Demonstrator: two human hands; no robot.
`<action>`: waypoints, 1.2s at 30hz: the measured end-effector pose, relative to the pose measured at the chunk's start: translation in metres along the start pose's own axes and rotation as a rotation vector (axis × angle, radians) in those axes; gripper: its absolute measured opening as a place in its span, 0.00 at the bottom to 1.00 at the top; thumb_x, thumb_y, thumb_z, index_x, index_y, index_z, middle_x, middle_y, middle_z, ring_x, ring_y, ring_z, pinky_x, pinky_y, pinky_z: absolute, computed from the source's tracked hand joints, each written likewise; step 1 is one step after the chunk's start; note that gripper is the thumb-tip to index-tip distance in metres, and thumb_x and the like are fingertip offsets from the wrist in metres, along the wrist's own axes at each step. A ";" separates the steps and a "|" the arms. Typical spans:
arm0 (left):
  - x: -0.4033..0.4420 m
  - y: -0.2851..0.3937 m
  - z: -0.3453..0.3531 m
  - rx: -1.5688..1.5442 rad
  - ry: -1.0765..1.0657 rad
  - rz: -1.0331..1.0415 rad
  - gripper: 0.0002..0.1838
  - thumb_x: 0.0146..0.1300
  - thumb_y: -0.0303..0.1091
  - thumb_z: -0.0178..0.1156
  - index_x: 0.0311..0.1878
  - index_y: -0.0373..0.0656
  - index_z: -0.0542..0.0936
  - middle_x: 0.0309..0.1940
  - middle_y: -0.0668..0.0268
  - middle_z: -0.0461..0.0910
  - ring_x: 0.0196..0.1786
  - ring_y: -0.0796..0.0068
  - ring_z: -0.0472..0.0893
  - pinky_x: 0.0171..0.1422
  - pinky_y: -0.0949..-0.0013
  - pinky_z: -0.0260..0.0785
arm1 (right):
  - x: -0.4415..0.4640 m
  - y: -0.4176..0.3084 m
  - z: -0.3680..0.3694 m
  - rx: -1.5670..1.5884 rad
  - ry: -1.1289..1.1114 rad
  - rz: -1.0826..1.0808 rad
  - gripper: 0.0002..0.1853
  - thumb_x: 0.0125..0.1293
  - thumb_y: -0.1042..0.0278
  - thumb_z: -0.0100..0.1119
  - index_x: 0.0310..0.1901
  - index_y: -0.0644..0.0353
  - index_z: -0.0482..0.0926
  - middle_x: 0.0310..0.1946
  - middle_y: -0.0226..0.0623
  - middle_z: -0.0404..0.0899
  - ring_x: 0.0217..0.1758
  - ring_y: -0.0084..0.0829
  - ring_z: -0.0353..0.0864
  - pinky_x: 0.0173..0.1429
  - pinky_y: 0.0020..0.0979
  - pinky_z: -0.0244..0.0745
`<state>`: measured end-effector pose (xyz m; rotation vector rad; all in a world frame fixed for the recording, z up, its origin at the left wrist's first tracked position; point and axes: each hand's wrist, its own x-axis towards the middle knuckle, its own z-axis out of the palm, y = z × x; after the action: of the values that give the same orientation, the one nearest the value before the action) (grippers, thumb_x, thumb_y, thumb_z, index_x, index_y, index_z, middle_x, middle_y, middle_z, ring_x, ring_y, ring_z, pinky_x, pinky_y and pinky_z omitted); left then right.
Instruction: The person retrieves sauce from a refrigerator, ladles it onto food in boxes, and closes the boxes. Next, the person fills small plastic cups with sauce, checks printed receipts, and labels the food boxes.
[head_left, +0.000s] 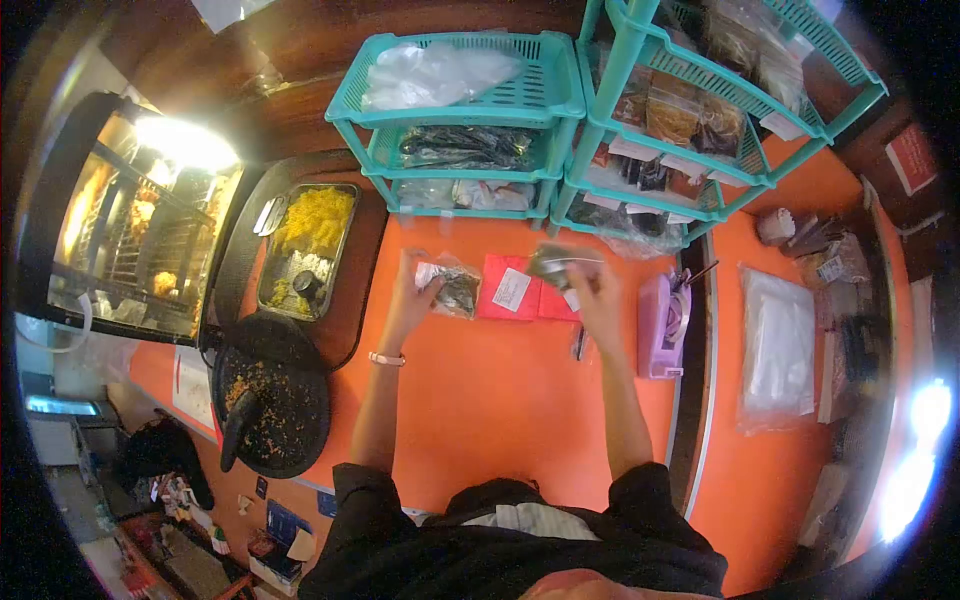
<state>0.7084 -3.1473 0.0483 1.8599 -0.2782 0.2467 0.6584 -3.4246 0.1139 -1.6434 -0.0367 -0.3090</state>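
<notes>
My left hand [409, 300] pinches the left edge of a small clear plastic packet [460, 292] with dark, leafy-looking contents. Over the right part of the orange table, my right hand [597, 297] grips a dark, shiny packet [556, 262], slightly smeared by motion. Between the hands lies a flat red packet [494, 305] with a white printed label [512, 289]. More red shows beside it, partly under the right hand. A small dark strip [579, 343] rests on the table just below that hand.
Turquoise tiered racks [455, 120] of bagged goods stand at the back. A lilac holder [660, 330] is at right, with a stack of clear bags [778, 345] beyond. At left are a metal tray [310, 250] of yellow food, a dark stone mortar [290, 400] and a lit glass cabinet [140, 220].
</notes>
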 end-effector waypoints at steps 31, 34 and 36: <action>-0.036 0.035 0.004 -0.025 0.106 -0.025 0.23 0.56 0.36 0.64 0.54 0.38 0.71 0.50 0.56 0.70 0.49 0.62 0.73 0.53 0.63 0.66 | -0.059 0.016 0.035 0.021 -0.152 0.122 0.08 0.66 0.66 0.55 0.37 0.63 0.75 0.23 0.22 0.71 0.25 0.11 0.65 0.27 0.19 0.61; -0.058 0.110 0.016 0.228 -0.337 0.383 0.22 0.53 0.33 0.67 0.50 0.40 0.72 0.48 0.60 0.73 0.46 0.73 0.76 0.47 0.68 0.71 | -0.073 -0.007 0.041 -0.042 -0.178 0.224 0.08 0.64 0.67 0.58 0.35 0.62 0.74 0.19 0.23 0.71 0.20 0.12 0.66 0.22 0.19 0.60; -0.083 0.114 0.033 0.148 -0.316 0.142 0.20 0.53 0.31 0.67 0.48 0.39 0.74 0.44 0.61 0.76 0.42 0.73 0.78 0.44 0.70 0.73 | -0.081 -0.023 0.043 -0.027 -0.206 0.345 0.08 0.63 0.67 0.59 0.34 0.62 0.73 0.18 0.23 0.70 0.19 0.12 0.65 0.21 0.18 0.58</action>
<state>0.5948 -3.2061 0.1163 2.0269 -0.6248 0.0701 0.5839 -3.3672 0.1153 -1.6698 0.0951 0.1233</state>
